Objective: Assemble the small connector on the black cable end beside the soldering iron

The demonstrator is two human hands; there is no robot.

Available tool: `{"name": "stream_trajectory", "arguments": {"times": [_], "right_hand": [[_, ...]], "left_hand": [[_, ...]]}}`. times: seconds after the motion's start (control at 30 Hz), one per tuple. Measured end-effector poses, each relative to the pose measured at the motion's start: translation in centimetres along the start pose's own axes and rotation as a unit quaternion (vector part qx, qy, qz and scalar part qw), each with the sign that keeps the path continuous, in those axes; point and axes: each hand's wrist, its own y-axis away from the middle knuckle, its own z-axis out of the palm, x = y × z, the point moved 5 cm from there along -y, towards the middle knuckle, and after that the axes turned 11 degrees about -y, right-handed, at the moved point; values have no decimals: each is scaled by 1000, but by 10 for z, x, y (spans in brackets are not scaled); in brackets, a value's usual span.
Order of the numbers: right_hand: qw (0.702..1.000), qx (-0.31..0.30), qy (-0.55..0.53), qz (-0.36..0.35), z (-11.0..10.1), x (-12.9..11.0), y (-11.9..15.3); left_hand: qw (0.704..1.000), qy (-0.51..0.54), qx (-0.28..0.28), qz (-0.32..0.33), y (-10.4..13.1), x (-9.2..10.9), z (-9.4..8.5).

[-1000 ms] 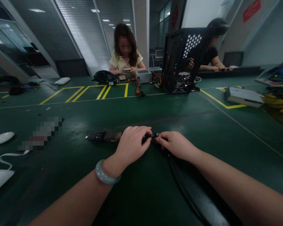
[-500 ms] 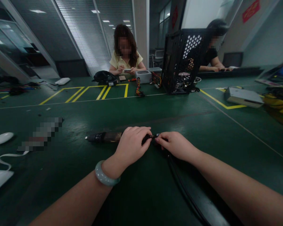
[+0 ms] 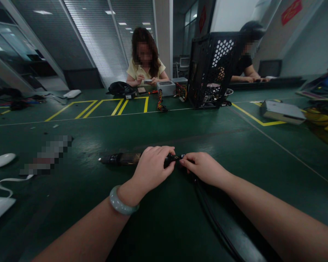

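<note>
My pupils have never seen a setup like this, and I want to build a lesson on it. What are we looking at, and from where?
There is no machine here: these are a person's bare hands, seen by a camera worn on the head, looking forward and down. The left hand has its grip around a dark cylindrical tool with a shiny tip, lying on a green table. The right hand pinches something small and dark beside it, too small to make out. A black flexible cable runs from beneath that hand. A smooth white oval object lies far left; behind stands a black perforated computer case.
</note>
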Motion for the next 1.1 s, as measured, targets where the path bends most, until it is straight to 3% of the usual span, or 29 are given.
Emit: {"name": "stream_trajectory", "arguments": {"times": [1.1], "right_hand": [[1000, -1, 0, -16, 0, 2, -1]], "left_hand": [[1000, -2, -14, 6, -1, 2, -2]]}}
